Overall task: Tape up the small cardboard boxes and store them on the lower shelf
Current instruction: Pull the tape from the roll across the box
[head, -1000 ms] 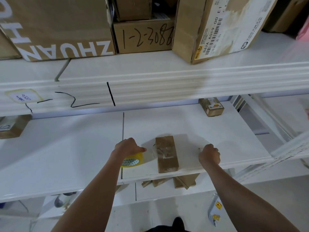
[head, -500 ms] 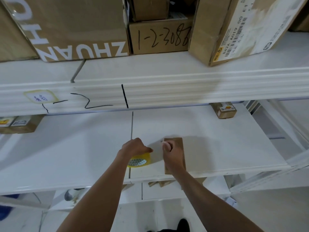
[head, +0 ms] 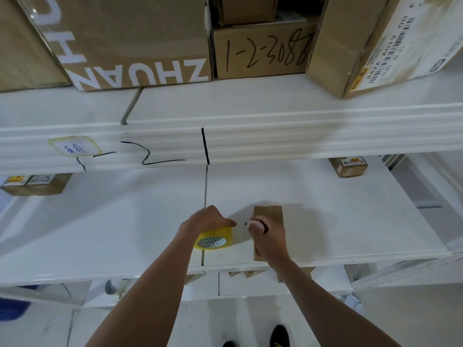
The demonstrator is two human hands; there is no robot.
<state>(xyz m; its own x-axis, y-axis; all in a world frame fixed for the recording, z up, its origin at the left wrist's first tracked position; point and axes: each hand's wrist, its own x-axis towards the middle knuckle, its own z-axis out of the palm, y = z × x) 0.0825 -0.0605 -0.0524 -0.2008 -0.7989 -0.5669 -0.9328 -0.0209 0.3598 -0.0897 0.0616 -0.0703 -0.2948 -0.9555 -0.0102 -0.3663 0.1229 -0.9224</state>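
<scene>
White shelving fills the view. On the top shelf (head: pixel 250 101) stand big cartons: one (head: pixel 130 38) printed "ZHUAN" upside down, one (head: pixel 263 51) handwritten "1-2-30880" or similar, one (head: pixel 380 41) with a barcode label too blurred to read. The shelf edge bears black marker strokes and a small taped label (head: pixel 74 149), its writing unreadable. On the middle shelf (head: pixel 100 221) lie three small boxes: one (head: pixel 269 219) near the front edge, one (head: pixel 349 166) far right at the back, one (head: pixel 35 185) far left, the last two carrying stickers. The left hand (head: pixel 208 219) grips a yellow tape roll (head: pixel 215 237) just left of the front box. The right hand (head: pixel 269 234) rests on that box, fingers curled, pinching a small pale object, possibly a cutter. More cardboard shows on the shelf below. Two dark shoes (head: pixel 279 335) stand on the pale floor.
</scene>
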